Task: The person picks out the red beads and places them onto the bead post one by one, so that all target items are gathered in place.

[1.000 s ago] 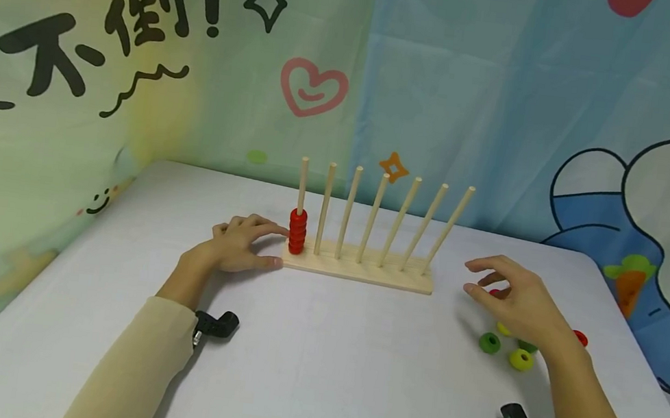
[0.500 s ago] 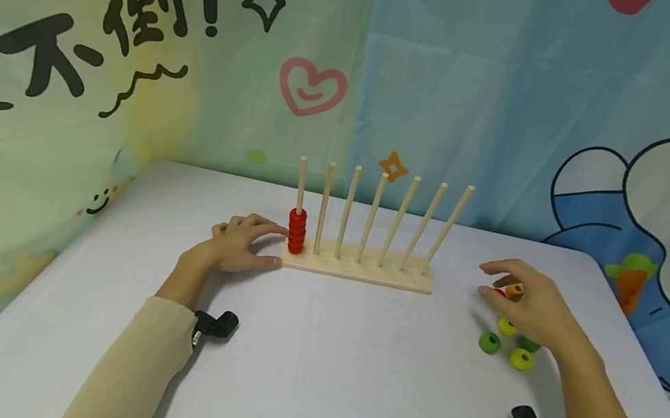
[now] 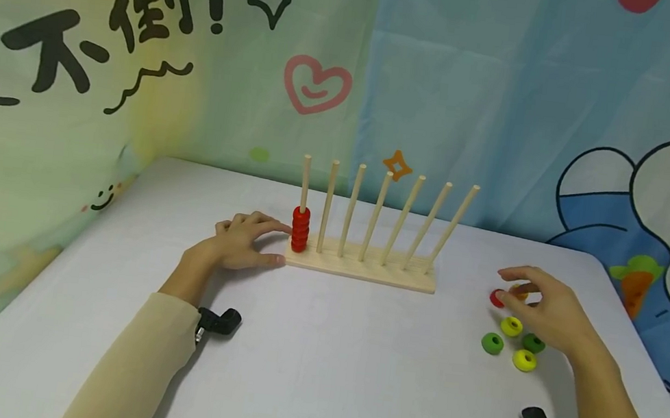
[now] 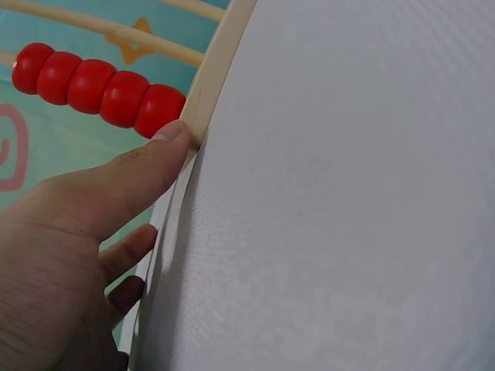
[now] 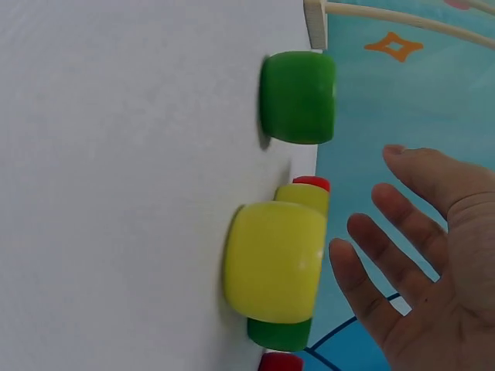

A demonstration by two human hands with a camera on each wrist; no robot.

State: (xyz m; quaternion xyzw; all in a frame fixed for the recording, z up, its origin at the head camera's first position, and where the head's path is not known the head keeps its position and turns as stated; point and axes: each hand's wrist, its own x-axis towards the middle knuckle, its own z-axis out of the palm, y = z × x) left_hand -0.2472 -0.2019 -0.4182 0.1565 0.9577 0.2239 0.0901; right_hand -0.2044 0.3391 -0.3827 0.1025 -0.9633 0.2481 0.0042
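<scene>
My left hand [image 3: 247, 244] holds the left end of a wooden peg stand [image 3: 358, 274], thumb at its front corner and index finger near the back one. Red beads [image 3: 300, 229] are stacked on the leftmost peg; the other pegs carry none. In the left wrist view the thumb [image 4: 158, 158] rests against the base below the stack. Over at the right, my right hand [image 3: 553, 313] hovers with loosely bent fingers above loose beads. A red bead [image 3: 495, 298] lies by its thumb tip, and an orange bead [image 3: 520, 293] is partly hidden behind the fingers.
Two yellow beads [image 3: 524, 360] and two green beads [image 3: 493, 343] lie on the white table [image 3: 354, 363] below the right hand. Another red bead [image 5: 281, 362] shows at the bottom of the right wrist view. A printed cloth [image 3: 449, 77] hangs behind the table.
My right hand has shifted rightward over the loose beads, uncovering more of the red and yellow ones. The left hand stays on the stand. The head view has shifted slightly.
</scene>
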